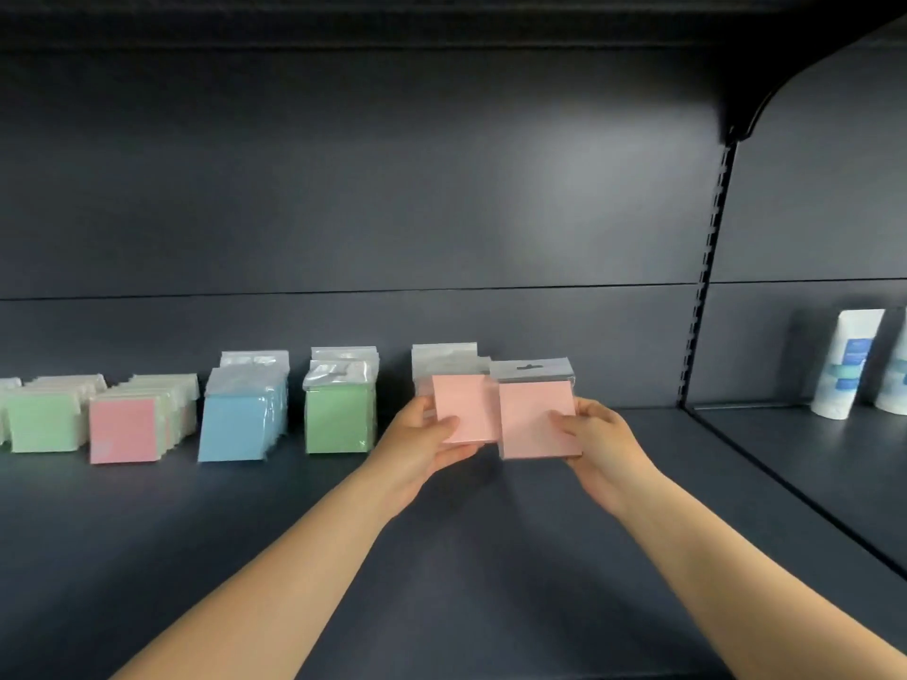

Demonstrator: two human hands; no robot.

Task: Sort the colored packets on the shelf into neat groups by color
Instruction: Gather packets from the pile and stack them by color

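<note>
My left hand [426, 446] grips a pink packet [464, 407] by its left edge, thumb on its front. My right hand [596, 441] grips a second pink packet [532, 419] by its right edge, and this one overlaps the first in front. Both are held just above the dark shelf [441, 557], in front of a standing pink group whose clear tops [444, 358] show behind. To the left stand a green group [338, 417], a blue group [235, 427], a mixed row fronted by pink [123, 429], and a green-fronted row [41, 424].
A slotted upright [706, 267] divides this bay from the one to the right. Two white and blue tubes [844, 363] stand in that right bay. The upper shelf's underside hangs across the top of the view.
</note>
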